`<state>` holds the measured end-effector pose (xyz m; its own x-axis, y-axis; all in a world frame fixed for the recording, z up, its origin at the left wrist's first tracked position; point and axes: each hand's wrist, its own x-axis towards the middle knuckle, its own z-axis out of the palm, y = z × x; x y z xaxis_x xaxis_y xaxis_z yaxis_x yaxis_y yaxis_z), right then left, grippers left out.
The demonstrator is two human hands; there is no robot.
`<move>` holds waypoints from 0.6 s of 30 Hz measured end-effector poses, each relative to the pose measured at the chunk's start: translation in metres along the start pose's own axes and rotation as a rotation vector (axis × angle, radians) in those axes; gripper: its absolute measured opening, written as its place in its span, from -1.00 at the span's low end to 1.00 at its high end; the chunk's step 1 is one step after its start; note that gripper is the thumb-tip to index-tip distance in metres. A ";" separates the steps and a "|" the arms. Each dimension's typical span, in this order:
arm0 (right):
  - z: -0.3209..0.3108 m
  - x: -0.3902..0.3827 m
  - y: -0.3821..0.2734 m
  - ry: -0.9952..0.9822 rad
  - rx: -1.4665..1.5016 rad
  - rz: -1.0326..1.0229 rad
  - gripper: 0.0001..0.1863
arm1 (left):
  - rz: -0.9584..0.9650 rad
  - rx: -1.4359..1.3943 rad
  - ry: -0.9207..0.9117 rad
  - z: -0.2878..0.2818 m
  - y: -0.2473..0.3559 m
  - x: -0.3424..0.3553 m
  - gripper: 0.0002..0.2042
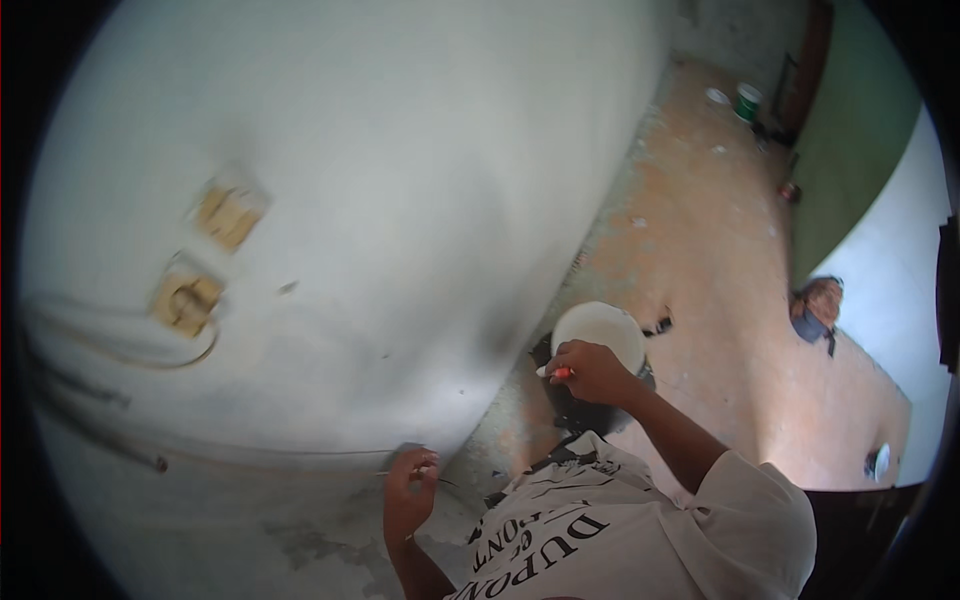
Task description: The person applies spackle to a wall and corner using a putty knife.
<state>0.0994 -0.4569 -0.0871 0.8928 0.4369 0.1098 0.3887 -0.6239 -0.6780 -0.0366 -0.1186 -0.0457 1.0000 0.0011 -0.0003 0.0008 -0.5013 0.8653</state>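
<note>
My right hand (pixel 592 373) is closed around a red-and-white handle (pixel 562 373); the kind of tool does not show. It is over the near edge of a round white bucket or lid (pixel 605 330), with dark material beneath and beside it. My left hand (pixel 410 492) is raised beside the pale wall (pixel 330 260), fingers curled. A small grey flat piece (pixel 410 447) shows at its fingertips, too blurred to name. Thin cables (pixel 290 462) run along the wall and pass close to this hand.
Two yellow electrical boxes (pixel 230 213) are set in the wall at left, with a loose cable loop. On the orange-brown floor (pixel 690 240) lie scraps and a small black object (pixel 660 324). A green-and-white bucket (pixel 747 103) stands far off; a brown bundle (pixel 822 300) rests at right.
</note>
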 end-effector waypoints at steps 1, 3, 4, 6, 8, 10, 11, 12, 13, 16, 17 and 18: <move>0.007 -0.010 0.028 0.072 0.024 0.094 -0.89 | -0.114 -0.004 -0.013 0.016 -0.025 0.008 -0.83; 0.019 -0.027 0.065 0.186 0.045 0.323 -0.89 | -0.182 -0.018 -0.070 0.044 -0.051 0.024 -0.82; 0.022 -0.033 0.081 0.220 0.100 0.439 -0.89 | -0.214 0.045 -0.119 0.059 -0.050 0.035 -0.81; 0.038 -0.040 0.120 0.326 0.174 0.561 -0.88 | -0.256 0.116 -0.190 0.078 -0.043 0.059 -0.79; 0.041 -0.041 0.146 0.306 0.137 0.617 -0.88 | -0.166 0.140 -0.293 0.096 -0.037 0.073 -0.74; 0.045 -0.043 0.166 0.273 0.099 0.661 -0.87 | -0.168 0.129 -0.345 0.110 -0.026 0.084 -0.72; 0.047 -0.042 0.178 0.310 0.102 0.670 -0.87 | -0.138 0.116 -0.382 0.117 -0.023 0.093 -0.70; 0.050 -0.041 0.188 0.345 0.104 0.678 -0.87 | -0.153 0.147 -0.416 0.124 -0.022 0.100 -0.69; 0.056 -0.041 0.203 0.330 0.106 0.689 -0.87 | -0.170 0.145 -0.423 0.132 -0.020 0.105 -0.69; 0.085 -0.035 0.246 0.389 0.271 0.815 -0.86 | -0.183 0.218 -0.452 0.150 -0.015 0.116 -0.69; 0.092 -0.035 0.259 0.373 0.273 0.823 -0.86 | -0.200 0.216 -0.456 0.155 -0.014 0.118 -0.69; 0.094 -0.029 0.261 0.391 0.516 1.039 -0.84 | -0.179 0.241 -0.451 0.159 -0.013 0.119 -0.68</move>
<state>0.1535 -0.5715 -0.3349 0.7675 -0.3954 -0.5046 -0.6062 -0.1916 -0.7719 0.0822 -0.2492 -0.1370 0.8851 -0.2404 -0.3984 0.1183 -0.7118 0.6923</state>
